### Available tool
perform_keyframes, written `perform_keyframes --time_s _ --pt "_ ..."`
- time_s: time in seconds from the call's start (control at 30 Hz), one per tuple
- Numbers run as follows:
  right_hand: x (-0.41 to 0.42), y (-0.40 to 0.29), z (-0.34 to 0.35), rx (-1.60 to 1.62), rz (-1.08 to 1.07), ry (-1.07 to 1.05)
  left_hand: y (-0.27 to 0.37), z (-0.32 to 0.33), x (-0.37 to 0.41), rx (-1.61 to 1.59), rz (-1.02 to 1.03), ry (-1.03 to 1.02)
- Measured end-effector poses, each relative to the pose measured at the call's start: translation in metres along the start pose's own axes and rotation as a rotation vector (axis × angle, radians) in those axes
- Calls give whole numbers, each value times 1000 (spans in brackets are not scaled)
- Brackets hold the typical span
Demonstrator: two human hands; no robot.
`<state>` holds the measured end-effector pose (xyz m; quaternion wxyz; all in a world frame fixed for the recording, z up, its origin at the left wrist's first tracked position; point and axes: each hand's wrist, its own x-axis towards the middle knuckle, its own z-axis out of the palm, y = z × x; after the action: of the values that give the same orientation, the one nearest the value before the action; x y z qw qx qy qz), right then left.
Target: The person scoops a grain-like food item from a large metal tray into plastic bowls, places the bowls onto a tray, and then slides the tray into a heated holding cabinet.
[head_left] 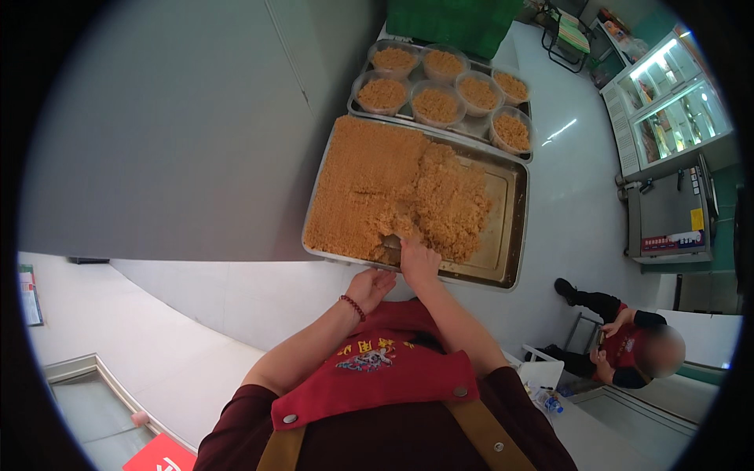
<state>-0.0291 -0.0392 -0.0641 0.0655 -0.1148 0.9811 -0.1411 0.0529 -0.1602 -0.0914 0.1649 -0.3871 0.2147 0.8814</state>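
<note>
A shallow metal tray [503, 235] lies before me with a brown, grainy food mass [371, 159] in it. The left part of the mass is a flat slab; its right part is a broken, crumbly heap [450, 200]. My right hand [419, 262] reaches over the tray's near rim into the gap between them, fingers curled and pointing down. Whether it grips a tool or some of the food is hidden. My left hand [372, 288], with a red bead bracelet [353, 307] at the wrist, is at the near rim, fingers loosely extended and nothing visible in it.
Behind the tray, several clear plastic bowls [436, 106] of the same food stand on a second metal tray [474, 125]. Beyond is a green crate [447, 23]. A grey panel [194, 147] rises at left. A seated person [624, 347] and a lit display fridge [674, 106] are at right.
</note>
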Motion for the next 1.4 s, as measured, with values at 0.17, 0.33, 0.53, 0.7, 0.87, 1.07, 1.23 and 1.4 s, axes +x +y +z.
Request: perform_keyframes --time_s 0.17,0.33,0.53,0.7,0.87,1.07,1.23,1.4 --pt "0 5 -17 147 73 -8 2 -1 4 -29 -9 34" --pt "14 21 -27 224 257 22 3 -2 4 -18 1 37" --pt "40 116 -14 577 411 0 2 -2 9 -11 -12 32" --pt "21 131 -77 1254 431 -113 3 -7 7 -17 -22 67" --pt "10 139 -82 1367 386 80 2 -8 1 62 -60 52" --pt "27 125 -42 844 263 166 -6 -19 -9 196 -166 42" --pt "21 142 -34 602 241 207 0 -19 -20 231 -183 17" --pt "8 151 -61 760 310 97 6 -30 -28 242 -162 -10"
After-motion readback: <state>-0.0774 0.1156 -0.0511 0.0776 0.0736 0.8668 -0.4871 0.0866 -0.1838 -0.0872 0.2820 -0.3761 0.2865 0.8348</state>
